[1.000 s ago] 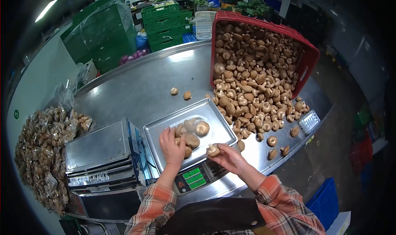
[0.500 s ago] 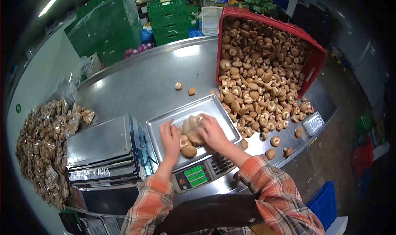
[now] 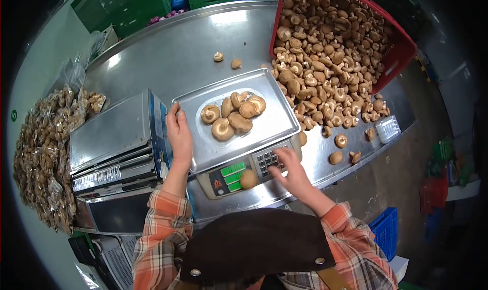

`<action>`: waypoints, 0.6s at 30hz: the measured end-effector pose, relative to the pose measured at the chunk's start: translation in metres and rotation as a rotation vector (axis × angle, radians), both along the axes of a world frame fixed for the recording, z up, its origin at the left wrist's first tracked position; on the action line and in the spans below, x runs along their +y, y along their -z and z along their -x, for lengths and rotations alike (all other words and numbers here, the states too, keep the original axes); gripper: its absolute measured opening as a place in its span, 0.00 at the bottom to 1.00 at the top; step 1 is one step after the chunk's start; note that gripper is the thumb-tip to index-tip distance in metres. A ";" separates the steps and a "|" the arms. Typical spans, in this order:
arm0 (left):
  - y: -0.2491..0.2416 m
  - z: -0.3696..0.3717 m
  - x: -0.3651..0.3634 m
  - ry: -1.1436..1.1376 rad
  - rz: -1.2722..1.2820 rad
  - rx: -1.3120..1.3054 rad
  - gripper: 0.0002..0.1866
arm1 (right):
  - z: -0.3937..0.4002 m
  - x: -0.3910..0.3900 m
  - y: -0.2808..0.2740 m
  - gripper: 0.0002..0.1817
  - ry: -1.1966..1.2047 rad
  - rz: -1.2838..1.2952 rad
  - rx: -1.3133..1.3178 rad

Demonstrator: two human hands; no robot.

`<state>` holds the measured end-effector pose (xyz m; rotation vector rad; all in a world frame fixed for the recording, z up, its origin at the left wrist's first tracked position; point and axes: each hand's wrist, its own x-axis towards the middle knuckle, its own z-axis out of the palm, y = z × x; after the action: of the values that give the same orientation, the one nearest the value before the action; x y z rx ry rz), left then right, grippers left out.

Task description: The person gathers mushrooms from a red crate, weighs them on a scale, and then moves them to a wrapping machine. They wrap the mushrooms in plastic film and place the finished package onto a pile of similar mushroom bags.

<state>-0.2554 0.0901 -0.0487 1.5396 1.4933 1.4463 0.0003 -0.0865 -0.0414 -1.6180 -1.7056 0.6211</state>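
A metal tray [image 3: 203,157] rests on a scale [image 3: 207,184] with a green display and keypad. Several mushrooms [image 3: 222,129] lie grouped in the tray. One loose mushroom [image 3: 248,179] sits over the display, outside the tray. My left hand [image 3: 179,132] is at the tray's left edge, its fingers extended and holding nothing. Over the right part of the keypad is my right hand [image 3: 291,172], fingers apart and empty.
A red crate [image 3: 401,53] lies tipped at the upper right, mushrooms [image 3: 325,76] spilling from it. Bagged mushrooms [image 3: 43,147] are heaped left, beside a stacked flat device [image 3: 114,132]. A clear plastic punnet [image 3: 389,129] stands near the right edge.
Both hands have left the mushrooms: the left moved to the tray's edge, the right down to the keypad. The mushrooms are more spread out, and one now lies over the display. The view has tilted down.
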 end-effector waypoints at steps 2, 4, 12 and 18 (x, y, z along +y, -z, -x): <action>-0.010 -0.004 -0.009 0.000 -0.004 -0.055 0.18 | 0.026 0.000 -0.005 0.23 -0.121 -0.034 -0.098; -0.024 -0.007 -0.023 -0.013 -0.048 -0.030 0.18 | 0.040 -0.008 0.008 0.21 -0.296 -0.030 -0.071; -0.027 0.018 -0.044 -0.007 -0.016 -0.116 0.17 | 0.041 -0.043 0.049 0.09 -0.276 0.140 -0.390; -0.015 0.006 -0.026 0.002 0.059 0.010 0.17 | 0.006 -0.053 0.057 0.08 -0.135 0.292 -0.429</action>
<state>-0.2613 0.0636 -0.0339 1.5151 1.5261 1.3833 -0.0053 -0.1393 -0.0981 -1.9587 -2.1266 0.6448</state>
